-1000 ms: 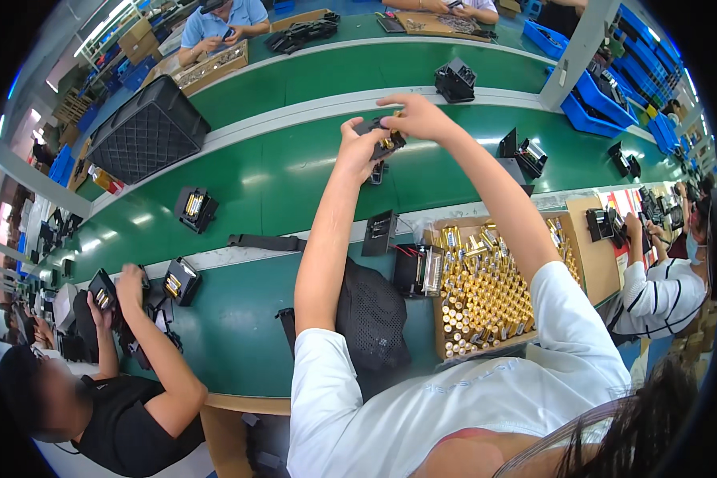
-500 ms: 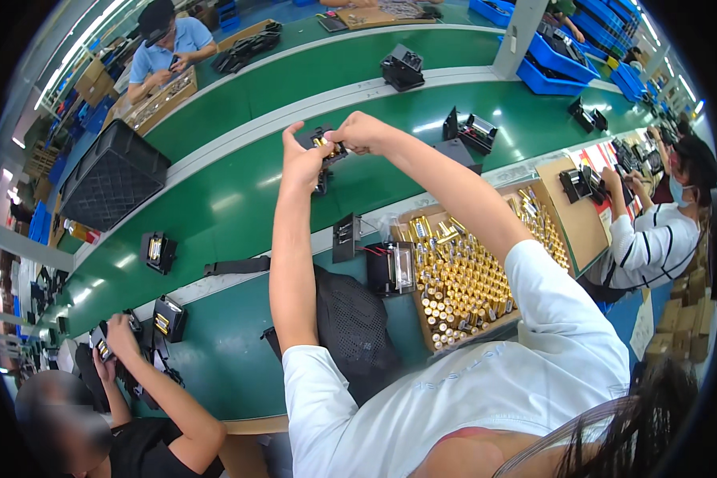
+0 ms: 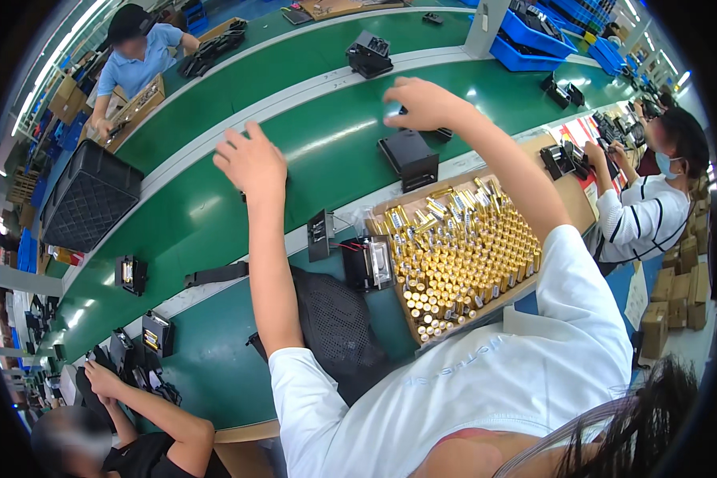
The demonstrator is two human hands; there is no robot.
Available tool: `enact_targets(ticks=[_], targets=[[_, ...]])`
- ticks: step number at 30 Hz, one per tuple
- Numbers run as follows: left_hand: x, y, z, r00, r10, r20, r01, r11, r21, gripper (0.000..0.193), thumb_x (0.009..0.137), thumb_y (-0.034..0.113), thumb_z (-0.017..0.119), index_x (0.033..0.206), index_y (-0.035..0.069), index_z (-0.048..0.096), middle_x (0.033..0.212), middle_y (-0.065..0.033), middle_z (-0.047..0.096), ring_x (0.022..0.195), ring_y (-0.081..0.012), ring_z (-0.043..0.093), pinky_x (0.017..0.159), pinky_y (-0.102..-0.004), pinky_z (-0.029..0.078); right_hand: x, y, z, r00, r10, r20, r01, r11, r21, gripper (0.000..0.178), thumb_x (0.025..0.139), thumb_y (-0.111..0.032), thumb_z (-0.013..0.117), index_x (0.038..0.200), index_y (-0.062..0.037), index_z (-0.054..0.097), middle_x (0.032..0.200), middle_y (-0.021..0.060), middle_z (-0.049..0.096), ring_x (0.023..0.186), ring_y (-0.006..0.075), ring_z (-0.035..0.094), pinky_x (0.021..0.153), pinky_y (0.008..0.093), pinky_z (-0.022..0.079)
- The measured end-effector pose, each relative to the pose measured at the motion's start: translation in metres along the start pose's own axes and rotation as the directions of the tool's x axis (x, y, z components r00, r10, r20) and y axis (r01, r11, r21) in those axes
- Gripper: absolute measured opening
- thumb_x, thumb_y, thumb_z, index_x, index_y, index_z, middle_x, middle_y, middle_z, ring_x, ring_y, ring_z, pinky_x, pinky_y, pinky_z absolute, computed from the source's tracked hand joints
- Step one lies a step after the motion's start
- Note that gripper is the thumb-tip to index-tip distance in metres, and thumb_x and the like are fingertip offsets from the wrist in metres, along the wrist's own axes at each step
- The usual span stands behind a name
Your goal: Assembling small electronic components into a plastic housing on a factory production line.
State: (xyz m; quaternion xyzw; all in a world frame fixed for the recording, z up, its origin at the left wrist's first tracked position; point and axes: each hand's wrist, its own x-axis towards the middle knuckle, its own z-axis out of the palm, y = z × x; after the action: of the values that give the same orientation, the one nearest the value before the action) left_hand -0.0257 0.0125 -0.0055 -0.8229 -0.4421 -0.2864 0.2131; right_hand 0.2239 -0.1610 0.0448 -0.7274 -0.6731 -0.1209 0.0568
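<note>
My left hand [image 3: 251,159] is raised over the green belt with its fingers spread, holding nothing. Part of a dark unit shows at its wrist, mostly hidden by it. To the right, my right hand [image 3: 426,103] reaches across the belt, fingers apart and curved, over a dark unit it partly covers. Just below that hand stands a black box-shaped case [image 3: 410,155]. Nearer to me is a cardboard tray of gold-coloured batteries [image 3: 470,263], many of them upright. Left of the tray sits an opened black case [image 3: 366,263] with red wires, beside a black panel [image 3: 320,235].
A black mesh bag [image 3: 331,319] lies below my left forearm. Further units [image 3: 131,275] rest along the belt. A black crate [image 3: 92,195] stands at the far left, blue bins [image 3: 526,52] at the far right. Co-workers sit left, right and across.
My hands have parted and let go of the battery-filled black unit they held together. The left hand moved left and opened; the right moved right toward another unit. The view shifted slightly.
</note>
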Motion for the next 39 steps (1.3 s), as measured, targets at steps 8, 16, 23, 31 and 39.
enact_targets(ticks=[8, 16, 23, 31, 39], targets=[[-0.013, 0.068, -0.023, 0.657, 0.721, 0.221, 0.213, 0.104, -0.971, 0.035, 0.087, 0.012, 0.063, 0.121, 0.008, 0.062, 0.114, -0.0108, 0.066, 0.095, -0.0241, 0.062, 0.085, -0.0347, 0.050, -0.013, 0.011, 0.040, 0.980, -0.062, -0.188, 0.047, 0.995, -0.085, 0.025, 0.088, -0.025, 0.063, 0.101, -0.0053, 0.070, 0.105, 0.0107, 0.067, 0.085, 0.0236, 0.064, 0.077, 0.0362, 0.051], [-0.017, 0.085, -0.039, 0.500, 0.821, 0.276, -0.022, 0.331, -0.943, 0.022, 0.084, 0.008, 0.063, 0.105, 0.003, 0.068, 0.094, -0.0082, 0.071, 0.081, -0.0250, 0.065, 0.077, -0.0341, 0.051, -0.091, -0.035, -0.052, 0.887, 0.322, 0.332, -0.381, 0.915, 0.131, 0.028, 0.083, -0.026, 0.067, 0.069, -0.0014, 0.069, 0.059, 0.0112, 0.062, 0.056, 0.0314, 0.059, 0.061, 0.0369, 0.052], [0.007, 0.045, -0.036, 0.759, 0.584, 0.288, 0.262, 0.132, -0.956, 0.022, 0.086, 0.006, 0.062, 0.106, -0.002, 0.064, 0.091, -0.0109, 0.070, 0.078, -0.0180, 0.063, 0.074, -0.0288, 0.050, -0.139, -0.043, -0.043, 0.761, 0.412, 0.501, -0.464, 0.886, -0.023, 0.034, 0.076, -0.031, 0.073, 0.073, 0.0034, 0.071, 0.061, 0.0145, 0.064, 0.058, 0.0334, 0.062, 0.063, 0.0403, 0.054], [0.036, -0.026, -0.023, 0.827, 0.200, 0.526, 0.537, -0.001, -0.844, 0.025, 0.096, 0.009, 0.057, 0.119, -0.001, 0.056, 0.102, -0.0139, 0.066, 0.085, -0.0161, 0.061, 0.077, -0.0266, 0.049, -0.147, -0.035, -0.023, 0.688, 0.462, 0.560, -0.525, 0.849, -0.055, 0.054, 0.071, -0.042, 0.079, 0.094, 0.0064, 0.070, 0.083, 0.0211, 0.071, 0.065, 0.0359, 0.067, 0.063, 0.0398, 0.057], [0.034, -0.042, -0.047, 0.858, -0.004, 0.514, 0.513, 0.076, -0.855, 0.045, 0.092, 0.010, 0.056, 0.132, -0.001, 0.041, 0.107, -0.0210, 0.063, 0.084, -0.0209, 0.062, 0.076, -0.0293, 0.051, -0.149, -0.028, -0.008, 0.727, 0.438, 0.529, -0.544, 0.837, 0.055, 0.027, 0.070, -0.021, 0.077, 0.072, 0.0054, 0.071, 0.061, 0.0165, 0.064, 0.054, 0.0303, 0.059, 0.057, 0.0376, 0.052]])
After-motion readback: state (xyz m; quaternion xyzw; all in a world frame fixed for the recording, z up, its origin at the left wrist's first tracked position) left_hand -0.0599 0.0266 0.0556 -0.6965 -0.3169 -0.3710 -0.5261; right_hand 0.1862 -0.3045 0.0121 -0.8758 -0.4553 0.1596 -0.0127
